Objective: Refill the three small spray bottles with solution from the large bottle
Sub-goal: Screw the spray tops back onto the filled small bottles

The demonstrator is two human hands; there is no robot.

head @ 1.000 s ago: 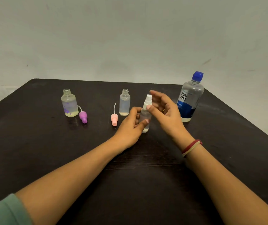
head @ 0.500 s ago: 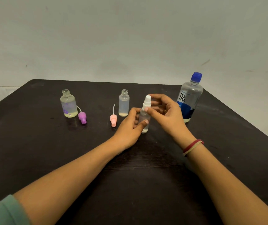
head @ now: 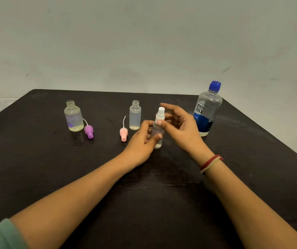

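A small clear spray bottle (head: 157, 133) stands upright mid-table, and my left hand (head: 141, 141) grips its body. My right hand (head: 178, 126) pinches the white spray head (head: 160, 114) on top of it with thumb and fingers. Left of it stands an uncapped clear bottle (head: 135, 115) with its pink spray head (head: 123, 133) lying beside it. Farther left is a rounder uncapped bottle (head: 73, 116) holding a little yellowish liquid, its purple spray head (head: 89, 131) lying next to it. The large bottle (head: 207, 110) with a blue cap stands closed at the right.
The bottles stand on a dark table (head: 54, 168) whose far edge meets a pale wall. The table's right edge slants close behind the large bottle. A red and cream band is on my right wrist (head: 209, 163).
My right hand has closed its thumb and fingers onto the white spray head. The left hand keeps its hold on the bottle body.
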